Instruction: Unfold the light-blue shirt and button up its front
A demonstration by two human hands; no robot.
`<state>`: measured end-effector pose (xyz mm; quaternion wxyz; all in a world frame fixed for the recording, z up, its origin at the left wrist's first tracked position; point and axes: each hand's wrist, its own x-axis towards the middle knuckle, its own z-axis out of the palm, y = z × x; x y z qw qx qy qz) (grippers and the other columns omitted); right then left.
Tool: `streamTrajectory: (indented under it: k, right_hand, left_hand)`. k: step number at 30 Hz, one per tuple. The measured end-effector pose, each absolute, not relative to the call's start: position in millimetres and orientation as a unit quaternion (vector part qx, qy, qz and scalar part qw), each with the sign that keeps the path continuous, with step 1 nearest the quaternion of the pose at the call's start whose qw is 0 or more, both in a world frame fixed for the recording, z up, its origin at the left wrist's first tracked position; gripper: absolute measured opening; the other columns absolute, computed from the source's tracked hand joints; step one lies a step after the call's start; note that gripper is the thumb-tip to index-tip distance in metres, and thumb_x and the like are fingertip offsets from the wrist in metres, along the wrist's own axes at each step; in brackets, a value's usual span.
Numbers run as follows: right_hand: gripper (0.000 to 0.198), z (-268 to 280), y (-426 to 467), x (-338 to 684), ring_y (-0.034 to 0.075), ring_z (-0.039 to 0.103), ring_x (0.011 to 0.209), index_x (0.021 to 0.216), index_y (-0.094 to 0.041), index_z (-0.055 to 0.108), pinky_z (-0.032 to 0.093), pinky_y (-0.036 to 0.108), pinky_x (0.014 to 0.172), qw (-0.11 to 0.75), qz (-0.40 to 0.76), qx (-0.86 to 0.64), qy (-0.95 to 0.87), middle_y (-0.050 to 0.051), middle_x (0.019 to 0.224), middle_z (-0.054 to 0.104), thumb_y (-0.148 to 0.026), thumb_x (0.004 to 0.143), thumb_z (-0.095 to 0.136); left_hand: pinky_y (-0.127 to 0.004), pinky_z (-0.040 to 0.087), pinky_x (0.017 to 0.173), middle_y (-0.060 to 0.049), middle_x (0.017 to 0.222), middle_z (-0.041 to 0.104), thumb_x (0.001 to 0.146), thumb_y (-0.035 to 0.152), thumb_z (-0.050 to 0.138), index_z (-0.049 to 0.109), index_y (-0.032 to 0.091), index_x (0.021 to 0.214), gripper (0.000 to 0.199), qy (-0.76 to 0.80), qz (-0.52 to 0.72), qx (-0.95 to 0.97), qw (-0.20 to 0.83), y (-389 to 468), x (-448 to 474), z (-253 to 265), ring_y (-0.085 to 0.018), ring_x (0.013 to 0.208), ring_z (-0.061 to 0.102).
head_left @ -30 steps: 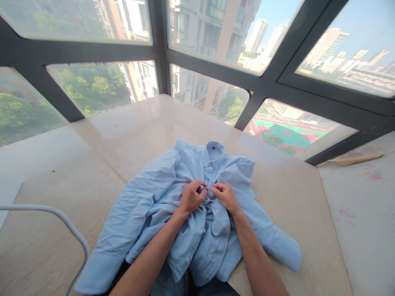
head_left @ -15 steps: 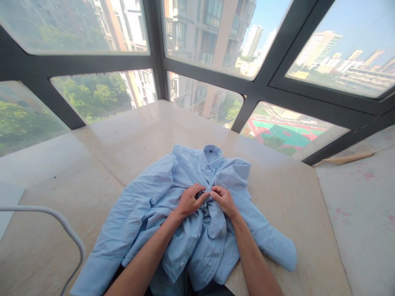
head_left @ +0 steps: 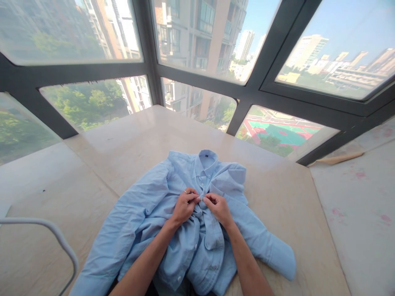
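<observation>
A light blue button-down shirt (head_left: 148,193) lies face up, its collar (head_left: 206,162) pointing away from me and its sleeves spread to both sides. My left hand (head_left: 186,205) pinches the shirt's front placket at chest height; a ring shows on one finger. Close beside it, my right hand (head_left: 218,209) pinches the other front edge, the two sets of fingertips almost touching. Whether a button sits between the fingers is hidden. Below the hands the front hangs apart in folds, and a white button (head_left: 179,278) shows near the hem.
The shirt rests on a pale stone-like ledge (head_left: 123,156) under dark-framed corner windows (head_left: 197,92). A grey cable (head_left: 58,234) curves at the lower left. On the right stands a wall with flowered paper (head_left: 354,197), its edge peeling at the top.
The view has shifted slightly, so everything sits a little lower and further left. Both hands stay at the same part of the placket, with the left fingers now drawn closer together.
</observation>
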<state>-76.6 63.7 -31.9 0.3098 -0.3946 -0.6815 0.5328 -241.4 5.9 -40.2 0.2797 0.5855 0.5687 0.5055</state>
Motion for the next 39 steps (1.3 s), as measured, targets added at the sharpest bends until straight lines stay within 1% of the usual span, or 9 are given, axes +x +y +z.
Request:
streamTrajectory:
  k: [6,9,15,23,29,32,36,39]
  right_hand:
    - [0.032,-28.5,62.9,-82.6,0.014,0.053,0.066,0.079,-0.014,0.069,0.041,0.026,0.064,0.301,0.508,-0.418,-0.691,0.003,0.072,0.064,-0.044,0.083,0.06]
    - [0.033,-26.6,65.3,-83.6,0.015,0.055,0.067,0.078,-0.014,0.07,0.042,0.026,0.064,0.286,0.531,-0.419,-0.679,0.004,0.072,0.066,-0.045,0.082,0.061]
    - [0.034,-26.8,71.5,-81.4,0.015,0.056,0.066,0.08,-0.014,0.072,0.042,0.026,0.063,0.262,0.565,-0.411,-0.666,0.004,0.073,0.067,-0.047,0.079,0.064]
    - [0.035,-29.5,75.4,-78.8,0.015,0.056,0.066,0.079,-0.013,0.074,0.042,0.026,0.062,0.233,0.58,-0.411,-0.664,0.005,0.073,0.068,-0.047,0.075,0.068]
    - [0.033,-33.8,78.3,-80.6,0.015,0.058,0.066,0.08,-0.014,0.075,0.042,0.026,0.062,0.225,0.574,-0.421,-0.665,0.005,0.073,0.069,-0.046,0.074,0.068]
    - [0.031,-35.1,77.1,-83.4,0.017,0.06,0.067,0.079,-0.014,0.075,0.043,0.026,0.063,0.23,0.563,-0.43,-0.667,0.005,0.074,0.07,-0.043,0.074,0.067]
    - [0.026,-37.7,72.6,-86.5,0.019,0.065,0.073,0.078,-0.015,0.073,0.047,0.028,0.067,0.257,0.526,-0.451,-0.674,0.006,0.077,0.072,-0.037,0.076,0.062]
    - [0.028,-37.9,70.1,-85.8,0.02,0.067,0.079,0.081,-0.015,0.072,0.05,0.029,0.074,0.279,0.527,-0.44,-0.672,0.007,0.082,0.073,-0.039,0.079,0.06]
  left_hand:
    - [-0.024,0.044,0.075,-0.006,0.087,0.061,0.086,0.021,0.058,0.072,0.014,0.075,0.019,0.58,0.518,0.567,0.273,6.0,-241.2,-43.6,-0.014,0.082,0.057]
    - [-0.024,0.045,0.076,-0.007,0.088,0.063,0.086,0.021,0.058,0.073,0.015,0.076,0.019,0.58,0.521,0.562,0.276,5.8,-241.7,-43.5,-0.014,0.083,0.059]
    - [-0.026,0.047,0.079,-0.008,0.091,0.069,0.088,0.022,0.055,0.077,0.017,0.087,0.023,0.577,0.509,0.56,0.308,4.8,-243.0,-41.5,-0.015,0.085,0.063]
    - [-0.027,0.047,0.082,-0.009,0.096,0.07,0.089,0.023,0.053,0.076,0.016,0.082,0.026,0.568,0.471,0.592,0.325,3.8,-245.3,-42.0,-0.017,0.089,0.064]
    - [-0.028,0.046,0.085,-0.009,0.101,0.069,0.091,0.022,0.05,0.074,0.015,0.084,0.027,0.566,0.458,0.6,0.331,2.6,-245.9,-43.1,-0.018,0.093,0.063]
    - [-0.028,0.046,0.084,-0.009,0.098,0.068,0.092,0.023,0.05,0.074,0.015,0.083,0.027,0.574,0.456,0.599,0.321,3.0,-244.4,-43.4,-0.018,0.091,0.062]
    - [-0.026,0.044,0.077,-0.008,0.087,0.065,0.091,0.028,0.055,0.07,0.013,0.074,0.027,0.595,0.438,0.606,0.295,3.4,-239.9,-43.4,-0.016,0.082,0.059]
    - [-0.025,0.043,0.076,-0.006,0.085,0.064,0.091,0.029,0.057,0.07,0.013,0.074,0.027,0.604,0.444,0.599,0.281,3.3,-237.1,-43.0,-0.015,0.079,0.058]
